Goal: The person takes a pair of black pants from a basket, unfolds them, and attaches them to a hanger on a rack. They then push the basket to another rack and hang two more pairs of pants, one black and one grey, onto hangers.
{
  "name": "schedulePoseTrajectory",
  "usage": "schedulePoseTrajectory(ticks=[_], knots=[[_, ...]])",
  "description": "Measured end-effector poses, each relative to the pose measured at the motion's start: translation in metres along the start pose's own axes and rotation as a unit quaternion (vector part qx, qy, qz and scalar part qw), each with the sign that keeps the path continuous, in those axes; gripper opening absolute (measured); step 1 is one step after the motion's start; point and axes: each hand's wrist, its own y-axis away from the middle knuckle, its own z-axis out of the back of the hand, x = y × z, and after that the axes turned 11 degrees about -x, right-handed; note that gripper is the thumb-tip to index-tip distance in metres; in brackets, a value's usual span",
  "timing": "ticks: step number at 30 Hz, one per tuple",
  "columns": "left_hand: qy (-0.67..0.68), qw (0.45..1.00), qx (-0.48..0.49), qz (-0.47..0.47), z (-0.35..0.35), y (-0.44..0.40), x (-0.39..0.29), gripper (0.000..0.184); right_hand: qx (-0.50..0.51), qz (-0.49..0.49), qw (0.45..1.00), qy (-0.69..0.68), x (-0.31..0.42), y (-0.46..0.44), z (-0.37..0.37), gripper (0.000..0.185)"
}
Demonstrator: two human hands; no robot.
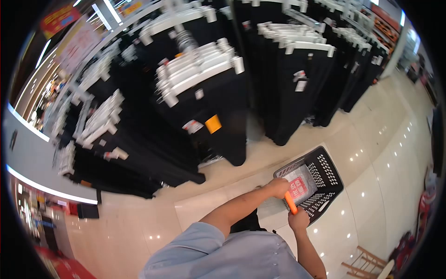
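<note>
Head view put the grey basket (319, 168) ahead and to the right of the wearer's torso, its holed walls facing up at me. Both hands were on its orange handle (291, 203), along the basket's near edge: the left hand (278, 187) was curled round the far end, the right hand (298, 218) round the near end, fingertips mostly hidden. A red-printed panel (298, 188) lay inside the basket; I could not tell label from package, nor whether the basket touched the floor (371, 200). To my judgement, a good hold meant loading both ends evenly, wrists loose, so the basket would not tilt, and leaving room between it and the black garments (227, 144) hanging beyond and left of it.
</note>
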Motion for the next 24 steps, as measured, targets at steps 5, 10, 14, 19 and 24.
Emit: schedulePoseTrajectory(ticks=[5, 10, 14, 19, 24], knots=[[0.020, 0.998, 0.019, -0.054, 0.008, -0.116, 0.004, 0.019, -0.026, -0.068, 0.997, 0.022, -0.025, -0.089, 0.015, 0.018], [0.045, 0.997, 0.034, -0.059, 0.017, -0.187, -0.014, 0.019, -0.083, -0.118, 0.988, 0.050, -0.048, -0.151, 0.026, 0.019], [0.018, 0.993, 0.074, -0.095, 0.022, -0.263, -0.023, 0.025, -0.111, -0.137, 0.983, 0.047, -0.080, -0.208, 0.032, 0.014], [0.154, 0.986, -0.005, -0.066, 0.015, -0.348, -0.046, 0.033, -0.132, -0.154, 0.978, 0.054, -0.135, -0.281, 0.066, 0.013], [0.187, 0.977, -0.092, 0.044, 0.017, -0.417, -0.046, 0.030, -0.150, -0.152, 0.977, 0.022, -0.204, -0.371, 0.098, 0.013]])
